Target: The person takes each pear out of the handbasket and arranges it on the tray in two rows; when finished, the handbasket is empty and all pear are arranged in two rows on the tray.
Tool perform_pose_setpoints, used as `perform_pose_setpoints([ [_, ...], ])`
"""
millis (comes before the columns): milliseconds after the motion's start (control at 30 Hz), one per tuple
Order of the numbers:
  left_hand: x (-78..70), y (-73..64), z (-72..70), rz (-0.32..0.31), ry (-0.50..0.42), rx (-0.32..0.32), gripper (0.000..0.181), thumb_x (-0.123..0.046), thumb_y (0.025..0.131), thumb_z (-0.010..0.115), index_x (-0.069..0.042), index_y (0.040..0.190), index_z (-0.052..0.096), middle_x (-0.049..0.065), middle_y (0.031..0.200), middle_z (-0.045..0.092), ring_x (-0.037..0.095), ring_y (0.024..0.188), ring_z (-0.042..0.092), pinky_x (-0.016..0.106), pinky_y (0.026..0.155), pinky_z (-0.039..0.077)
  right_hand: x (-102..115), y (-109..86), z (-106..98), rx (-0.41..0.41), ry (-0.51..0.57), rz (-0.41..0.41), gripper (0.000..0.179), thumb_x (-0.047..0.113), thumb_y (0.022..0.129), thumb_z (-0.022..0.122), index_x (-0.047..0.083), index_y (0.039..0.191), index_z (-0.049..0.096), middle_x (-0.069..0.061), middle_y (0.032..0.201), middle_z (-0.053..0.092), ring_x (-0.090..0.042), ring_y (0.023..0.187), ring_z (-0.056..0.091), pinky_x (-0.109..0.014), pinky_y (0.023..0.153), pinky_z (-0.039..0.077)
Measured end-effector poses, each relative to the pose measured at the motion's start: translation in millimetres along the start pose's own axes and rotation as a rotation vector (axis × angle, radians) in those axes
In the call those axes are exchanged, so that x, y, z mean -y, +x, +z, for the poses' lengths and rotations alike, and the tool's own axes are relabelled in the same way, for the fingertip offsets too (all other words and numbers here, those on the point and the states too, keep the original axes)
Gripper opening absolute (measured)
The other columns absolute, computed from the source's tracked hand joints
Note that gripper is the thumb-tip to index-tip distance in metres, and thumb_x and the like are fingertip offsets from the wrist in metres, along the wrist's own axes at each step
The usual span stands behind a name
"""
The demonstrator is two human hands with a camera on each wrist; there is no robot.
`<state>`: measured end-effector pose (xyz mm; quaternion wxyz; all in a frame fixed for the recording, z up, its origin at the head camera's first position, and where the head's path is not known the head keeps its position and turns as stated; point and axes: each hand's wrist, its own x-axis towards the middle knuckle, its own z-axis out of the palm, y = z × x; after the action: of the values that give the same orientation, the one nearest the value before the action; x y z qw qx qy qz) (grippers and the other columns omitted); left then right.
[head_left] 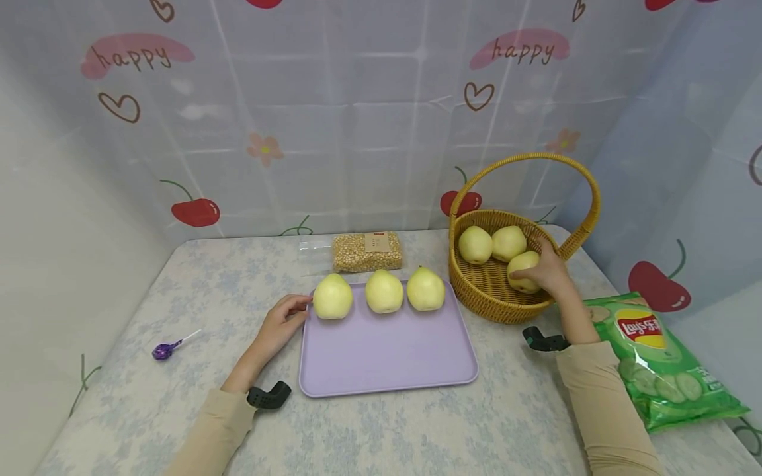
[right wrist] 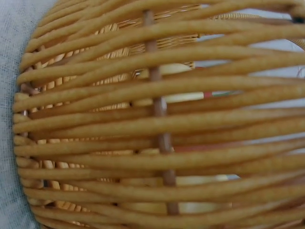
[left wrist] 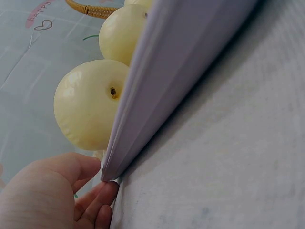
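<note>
A pale yellow pear (head_left: 522,262) lies in the wicker basket (head_left: 485,301), and my right hand (head_left: 550,270) grips it, thumb in front. Beside it in the basket are two more pears (head_left: 475,245). The right wrist view is filled by the basket's woven side (right wrist: 162,119), which hides the hand. Three pears (head_left: 333,297) stand in a row along the far side of the purple tray (head_left: 387,357). At the tray's left edge is my left hand (head_left: 282,324), fingers loosely bent. In the left wrist view its fingertips (left wrist: 108,190) touch the tray's corner.
Behind the tray lies a clear bag of yellow kernels (head_left: 363,254). A green chip bag (head_left: 667,370) is at the right, close to my right forearm. To the left lies a purple lollipop (head_left: 163,350). The basket's tall handle (head_left: 530,157) arches above it.
</note>
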<state>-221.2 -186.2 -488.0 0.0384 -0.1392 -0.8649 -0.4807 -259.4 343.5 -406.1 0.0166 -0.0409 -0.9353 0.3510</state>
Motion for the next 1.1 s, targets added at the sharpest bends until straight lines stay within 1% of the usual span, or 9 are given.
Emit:
perform_pose_setpoints([
  [67,4.9,1.3,0.2,0.006,0.005,0.000,0.031,-0.015,0.096,0.056,-0.005,0.126,0.059,0.015,0.124,0.058,0.027,0.110,0.056,0.018,0.088,0.049,0.3,-0.1,0.5,-0.026,-0.002,-0.014,0.108,0.019,0.078,0.076,-0.005,0.150,0.000,-0.039,0.149,0.016,-0.057,0.131,0.026,-0.065,0.106,0.029],
  [167,7.6,1.9,-0.1,0.009,-0.005,0.005,0.031,-0.017,0.096,0.056,-0.007,0.125,0.059,0.014,0.124,0.058,0.024,0.110,0.056,0.019,0.088,0.049,0.9,0.2,1.6,-0.063,0.004,-0.031,0.108,0.019,0.077,0.077,-0.005,0.151,0.001,-0.038,0.150,0.017,-0.056,0.131,0.027,-0.065,0.105,0.030],
  [333,7.3,2.3,-0.6,-0.004,-0.009,0.006,0.031,-0.017,0.096,0.057,-0.008,0.125,0.060,0.013,0.124,0.058,0.024,0.110,0.056,0.019,0.089,0.049,3.7,-0.4,2.9,-0.117,0.049,-0.057,0.107,0.018,0.077,0.077,-0.003,0.151,0.003,-0.034,0.152,0.015,-0.054,0.133,0.027,-0.065,0.105,0.030],
  [467,2.7,1.1,-0.2,-0.018,-0.009,0.009,0.031,-0.014,0.096,0.056,-0.005,0.126,0.059,0.015,0.125,0.058,0.027,0.112,0.056,0.020,0.089,0.048,8.1,-3.0,2.8,-0.143,0.095,-0.079,0.107,0.020,0.077,0.078,0.003,0.153,0.004,-0.032,0.151,0.022,-0.052,0.131,0.032,-0.063,0.101,0.035],
  [533,-7.1,-1.3,-2.0,-0.012,-0.009,0.013,0.031,-0.010,0.096,0.055,-0.001,0.126,0.058,0.018,0.124,0.057,0.031,0.111,0.056,0.021,0.088,0.049,11.9,-5.3,2.2,-0.148,0.114,-0.081,0.108,0.023,0.078,0.078,0.005,0.153,0.003,-0.032,0.150,0.024,-0.051,0.130,0.034,-0.062,0.099,0.038],
  [700,-32.9,-7.5,-8.5,-0.015,-0.013,0.023,0.031,-0.005,0.095,0.055,0.004,0.124,0.057,0.023,0.122,0.057,0.034,0.110,0.056,0.021,0.087,0.049,29.2,-12.4,0.0,-0.145,0.129,-0.054,0.111,0.032,0.079,0.077,0.007,0.154,-0.001,-0.034,0.148,0.027,-0.050,0.131,0.035,-0.062,0.097,0.040],
  [800,-35.7,-8.6,-9.1,-0.025,-0.019,0.024,0.031,-0.006,0.095,0.055,0.003,0.124,0.058,0.022,0.123,0.057,0.033,0.111,0.056,0.019,0.087,0.049,44.1,-18.5,-0.8,-0.133,0.137,-0.055,0.111,0.035,0.079,0.077,0.009,0.154,0.000,-0.034,0.146,0.029,-0.049,0.130,0.035,-0.062,0.096,0.041],
  [967,-35.4,-8.1,-8.7,-0.033,-0.028,0.027,0.031,-0.006,0.095,0.054,0.003,0.124,0.058,0.022,0.123,0.057,0.033,0.112,0.055,0.016,0.087,0.047,66.7,-30.4,0.5,-0.110,0.183,-0.094,0.109,0.035,0.080,0.076,0.012,0.154,0.000,-0.033,0.146,0.028,-0.049,0.130,0.035,-0.062,0.095,0.042],
  [1100,-35.7,-7.5,-8.6,-0.027,-0.019,0.024,0.030,-0.006,0.095,0.055,0.003,0.124,0.058,0.022,0.124,0.057,0.033,0.112,0.056,0.015,0.086,0.047,83.2,-40.4,3.5,-0.099,0.194,-0.128,0.108,0.035,0.079,0.077,0.015,0.154,0.002,-0.030,0.145,0.032,-0.047,0.128,0.038,-0.060,0.092,0.045],
])
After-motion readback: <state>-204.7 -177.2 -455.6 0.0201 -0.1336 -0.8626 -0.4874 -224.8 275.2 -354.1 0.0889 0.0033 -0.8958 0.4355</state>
